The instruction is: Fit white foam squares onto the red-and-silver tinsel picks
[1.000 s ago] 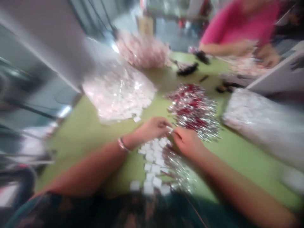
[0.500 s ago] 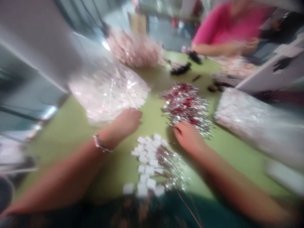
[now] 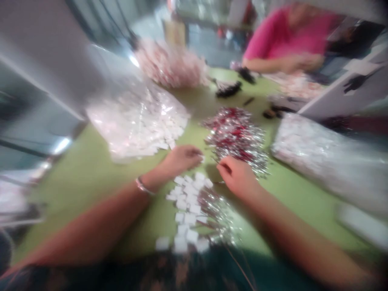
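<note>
My left hand (image 3: 186, 157), with a bracelet at the wrist, is closed over the green table; a small white bit shows at its fingertips, too blurred to name. My right hand (image 3: 232, 169) is pinched at the near edge of a pile of red and silver pieces (image 3: 235, 131); what it grips is too small to make out. Between my forearms lie several white square tags (image 3: 184, 198) attached to silvery strands (image 3: 221, 214). Beyond my left hand, a clear plastic bag (image 3: 136, 125) has white pieces spilling from its mouth.
A bag of pink items (image 3: 172, 66) stands at the back left. Black items (image 3: 228, 89) lie farther back. A long plastic-wrapped package (image 3: 327, 157) is at the right, beside a white divider (image 3: 342, 87). Across the table sits a person in a pink top (image 3: 279, 36).
My left hand has moved right, away from the plastic bag's mouth and toward my right hand. My right hand has shifted slightly left, off the pile's edge.
</note>
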Available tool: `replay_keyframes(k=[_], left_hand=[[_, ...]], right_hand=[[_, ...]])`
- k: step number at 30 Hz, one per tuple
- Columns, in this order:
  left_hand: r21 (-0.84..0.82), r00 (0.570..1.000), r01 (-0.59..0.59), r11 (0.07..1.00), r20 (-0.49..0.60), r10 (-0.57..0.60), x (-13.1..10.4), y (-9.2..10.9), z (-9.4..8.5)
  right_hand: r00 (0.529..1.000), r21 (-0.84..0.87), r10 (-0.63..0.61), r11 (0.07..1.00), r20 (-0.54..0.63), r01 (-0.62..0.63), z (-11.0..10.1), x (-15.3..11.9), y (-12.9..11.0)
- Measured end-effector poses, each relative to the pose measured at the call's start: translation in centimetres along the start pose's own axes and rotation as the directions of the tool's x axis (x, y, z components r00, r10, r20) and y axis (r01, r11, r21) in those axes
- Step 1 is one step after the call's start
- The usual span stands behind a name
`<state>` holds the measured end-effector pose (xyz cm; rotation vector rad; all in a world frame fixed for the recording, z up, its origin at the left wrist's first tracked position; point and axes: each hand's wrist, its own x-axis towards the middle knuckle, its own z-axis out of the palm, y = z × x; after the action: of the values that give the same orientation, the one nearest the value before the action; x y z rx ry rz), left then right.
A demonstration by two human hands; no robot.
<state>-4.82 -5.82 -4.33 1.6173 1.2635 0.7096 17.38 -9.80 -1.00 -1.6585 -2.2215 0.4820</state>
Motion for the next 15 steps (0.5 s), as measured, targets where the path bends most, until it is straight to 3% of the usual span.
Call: replay_keyframes(k=[3, 7, 12, 15], left_hand=[[-0.215, 0.995, 0.073, 0.974, 0.079, -0.057, -0.1, -0.2, 0.1], [-0.338, 0.99, 0.114, 0.934, 0.112, -0.08, -0.3, -0.1, 0.2], [-0.36, 0.987, 0.118, 0.925, 0.144, -0.07, -0.5, 0.3, 0.2], [-0.313, 0.987, 0.088, 0.946, 0.155, -0.041, -0.6, 0.4, 0.1]], right_hand=[[0.999, 0.14, -0.053, 0.989, 0.01, 0.051, 0.0, -0.3, -0.6], [0.998, 0.279, -0.03, 0.96, 0.05, 0.015, -0.2, -0.3, -1.2], [0.976, 0.369, 0.053, 0.92, 0.211, -0.13, -0.7, -0.1, -1.7], [0.926, 0.449, 0.11, 0.85, 0.36, -0.275, -1.3, 0.0, -1.8]])
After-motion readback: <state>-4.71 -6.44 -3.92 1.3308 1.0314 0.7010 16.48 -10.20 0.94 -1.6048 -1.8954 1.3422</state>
